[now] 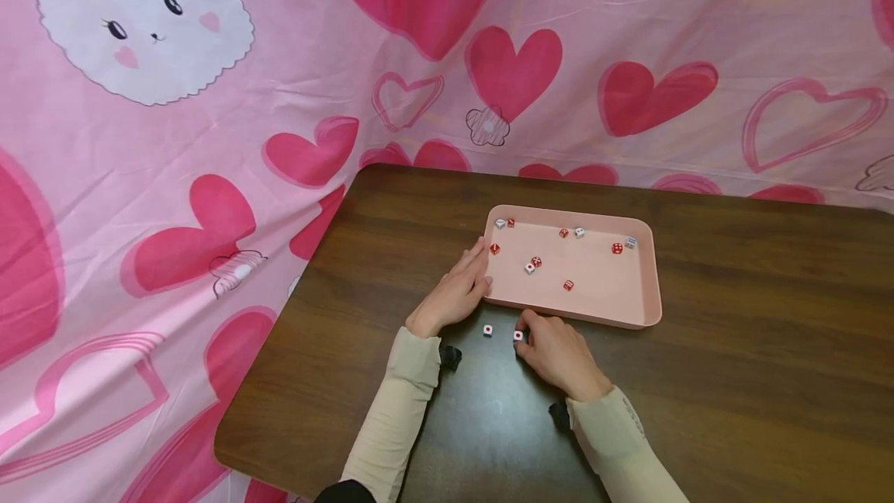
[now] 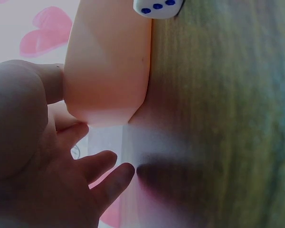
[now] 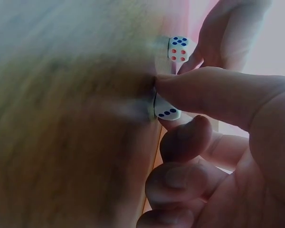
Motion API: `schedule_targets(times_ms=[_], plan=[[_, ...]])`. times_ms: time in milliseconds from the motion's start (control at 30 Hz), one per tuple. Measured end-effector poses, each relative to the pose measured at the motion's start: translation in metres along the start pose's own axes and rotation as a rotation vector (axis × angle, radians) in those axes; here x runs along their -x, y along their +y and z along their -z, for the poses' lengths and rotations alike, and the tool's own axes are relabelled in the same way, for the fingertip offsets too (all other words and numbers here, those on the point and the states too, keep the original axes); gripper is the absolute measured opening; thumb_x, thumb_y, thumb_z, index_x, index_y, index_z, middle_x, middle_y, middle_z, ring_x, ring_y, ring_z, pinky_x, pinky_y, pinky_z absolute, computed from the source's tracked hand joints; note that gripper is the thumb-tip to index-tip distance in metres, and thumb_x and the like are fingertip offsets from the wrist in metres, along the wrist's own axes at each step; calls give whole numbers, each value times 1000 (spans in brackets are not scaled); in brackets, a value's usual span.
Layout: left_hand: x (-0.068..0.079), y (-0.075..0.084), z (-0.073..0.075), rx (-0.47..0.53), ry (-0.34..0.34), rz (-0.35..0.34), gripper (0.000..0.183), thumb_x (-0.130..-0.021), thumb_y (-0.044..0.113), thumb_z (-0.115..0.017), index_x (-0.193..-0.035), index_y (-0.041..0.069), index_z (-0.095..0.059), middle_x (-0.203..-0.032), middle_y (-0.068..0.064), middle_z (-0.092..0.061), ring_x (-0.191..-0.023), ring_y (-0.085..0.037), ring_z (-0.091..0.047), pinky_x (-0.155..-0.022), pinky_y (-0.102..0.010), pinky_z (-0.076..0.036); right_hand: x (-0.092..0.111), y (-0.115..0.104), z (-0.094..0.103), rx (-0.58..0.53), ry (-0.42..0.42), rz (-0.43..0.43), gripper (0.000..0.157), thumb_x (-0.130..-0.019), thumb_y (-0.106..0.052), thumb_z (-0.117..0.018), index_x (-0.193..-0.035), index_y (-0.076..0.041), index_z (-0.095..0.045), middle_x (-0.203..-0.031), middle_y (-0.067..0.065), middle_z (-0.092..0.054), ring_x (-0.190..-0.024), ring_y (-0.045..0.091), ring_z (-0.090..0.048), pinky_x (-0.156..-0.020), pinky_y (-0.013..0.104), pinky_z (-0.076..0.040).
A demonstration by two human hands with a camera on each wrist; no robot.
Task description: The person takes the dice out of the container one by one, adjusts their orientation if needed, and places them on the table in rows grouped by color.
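My right hand (image 1: 562,355) pinches a white die (image 1: 518,336) between thumb and index finger, on the table in front of the pink tray (image 1: 608,309). In the right wrist view, blue pips show on that die's (image 3: 167,113) side below the thumb, while the other fingers curl towards the palm. A second white die (image 1: 487,330), with one red pip on top, sits a little to the left. My left hand (image 1: 454,289) rests against the tray's left end with fingers extended; the left wrist view shows its thumb along the tray wall (image 2: 107,66).
Inside the tray lie several red and white dice, including a red die (image 1: 569,285) near the front and a white die (image 1: 631,242) at the back right. The brown wooden table (image 1: 754,332) meets a pink heart-patterned cloth (image 1: 419,14) behind and at left.
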State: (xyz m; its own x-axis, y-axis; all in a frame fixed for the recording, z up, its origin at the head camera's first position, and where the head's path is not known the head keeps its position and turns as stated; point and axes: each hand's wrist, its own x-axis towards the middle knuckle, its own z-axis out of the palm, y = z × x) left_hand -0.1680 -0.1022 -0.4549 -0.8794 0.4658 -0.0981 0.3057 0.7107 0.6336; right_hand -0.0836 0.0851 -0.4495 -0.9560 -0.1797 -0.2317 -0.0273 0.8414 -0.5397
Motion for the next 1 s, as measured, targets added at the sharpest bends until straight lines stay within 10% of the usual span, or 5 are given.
schedule_targets(times_ms=[1000], plan=[[1,3,2,6,-18,15,62,-102,32,-41,-156,18,-14,-164,11,1,-151,-24,-9,-118,-54,-18,4,-10,15,-48,13,1,22,-88,-27,-69,-104,-12,-64,-68,0,-52,-60,16,-45,-55,29,-36]])
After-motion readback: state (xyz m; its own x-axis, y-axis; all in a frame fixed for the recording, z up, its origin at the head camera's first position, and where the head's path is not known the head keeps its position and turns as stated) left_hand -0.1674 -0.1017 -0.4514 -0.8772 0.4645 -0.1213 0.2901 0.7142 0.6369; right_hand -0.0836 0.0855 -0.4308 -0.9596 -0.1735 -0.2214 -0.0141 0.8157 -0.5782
